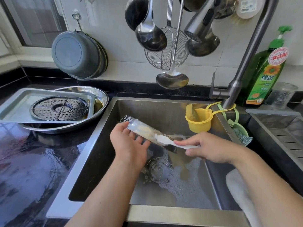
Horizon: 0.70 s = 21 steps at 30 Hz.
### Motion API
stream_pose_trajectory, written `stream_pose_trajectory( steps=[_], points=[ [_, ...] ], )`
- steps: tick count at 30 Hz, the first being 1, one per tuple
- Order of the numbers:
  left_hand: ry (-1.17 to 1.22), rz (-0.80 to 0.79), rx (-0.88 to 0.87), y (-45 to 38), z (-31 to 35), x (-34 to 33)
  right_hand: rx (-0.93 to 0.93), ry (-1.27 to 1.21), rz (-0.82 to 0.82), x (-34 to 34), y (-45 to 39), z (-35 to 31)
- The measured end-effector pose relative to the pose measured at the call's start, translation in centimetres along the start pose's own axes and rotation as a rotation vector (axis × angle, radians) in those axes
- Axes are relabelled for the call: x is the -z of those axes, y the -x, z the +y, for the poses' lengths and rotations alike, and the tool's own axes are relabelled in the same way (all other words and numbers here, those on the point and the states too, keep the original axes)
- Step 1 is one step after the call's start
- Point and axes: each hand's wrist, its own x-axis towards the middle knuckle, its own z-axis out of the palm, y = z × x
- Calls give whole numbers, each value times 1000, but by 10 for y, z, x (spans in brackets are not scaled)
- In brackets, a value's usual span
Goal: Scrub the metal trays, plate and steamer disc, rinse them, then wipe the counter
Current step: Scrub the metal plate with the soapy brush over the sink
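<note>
Over the sink (213, 190), the left hand (129, 145) grips a blurred, soapy metal tray (144, 130); the right hand (211, 149) pinches a white scrubber (165, 139) whose shape is unclear.

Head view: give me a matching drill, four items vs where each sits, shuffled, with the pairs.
Items
1. steamer disc
2. yellow cup
3. dish soap bottle
4. soapy tray

Places
A. held over the sink by the left hand, scrubbed by the right hand
B. hanging from the faucet base, inside the sink
C. on the rectangular tray, on the counter left of the sink
D. standing on the counter right of the faucet

Pairs: 1-C, 2-B, 3-D, 4-A
</note>
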Motion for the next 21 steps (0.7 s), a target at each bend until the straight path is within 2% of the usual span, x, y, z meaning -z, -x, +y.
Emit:
stream_pose_trajectory(
  steps=[3, 9, 13, 18, 21],
  points=[
    [25, 35, -18, 1, 2, -2, -34, -9, -20, 1, 2, 2],
    [-2, 10, -19, 2, -2, -5, 22, -124, 72, -15, -15, -12],
    [1, -4, -17, 0, -2, -2, -30, -107, 172, -9, -15, -6],
    [-112, -46, 24, 2, -9, -4, -60, -33, 144, -15, -18, -13],
    [-200, -92, 50, 1, -13, -6, -89, 76, 298, -20, -24, -23]
  ],
)
